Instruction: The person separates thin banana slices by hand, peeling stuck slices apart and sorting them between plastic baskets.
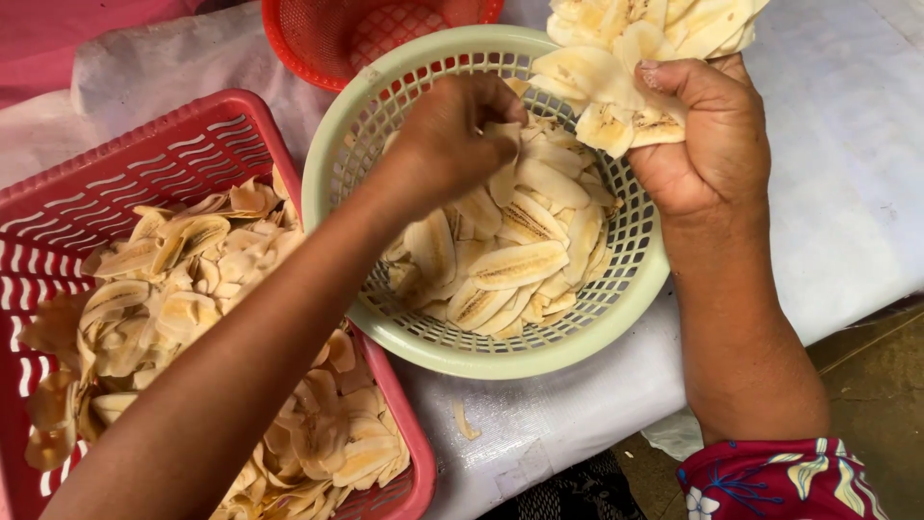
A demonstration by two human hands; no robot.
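A: Where are the slices sitting right now?

B: Most lie heaped in the round pale green basket point(366, 135) on the white-covered counter point(847, 144). The left hand point(452, 130) reaches down into it, fingers pinched together on one banana slice point(502, 178) at the top of the pile. The right hand point(707, 135) is raised over the basket's far rim, fingers clamped around a fanned stack of slices point(626, 58).

A: How do you think they handle?

B: They look thin, light and pale, cut lengthwise. I judge them limp rather than stiff, probably a little sticky, and easy to tear or bend. A gentle pinch at one end, or flat across the broad face, seems the safest hold. The stack stays neat if gripped at its lower ends, as the right hand does.

A: And the red basket point(115, 164) beside it?

B: That holds darker, curled slices point(183, 289), which look drier and likely brittle. The left forearm passes over part of them.

A: Anything you cannot make out?

B: The top of the held stack is cut off by the frame edge, so its full count is unclear. A second red basket point(327, 39) at the top is only partly in view; I cannot tell what it contains. The left fingertips are hidden behind the knuckles. A small scrap point(465, 422) lies on the counter below the green basket.
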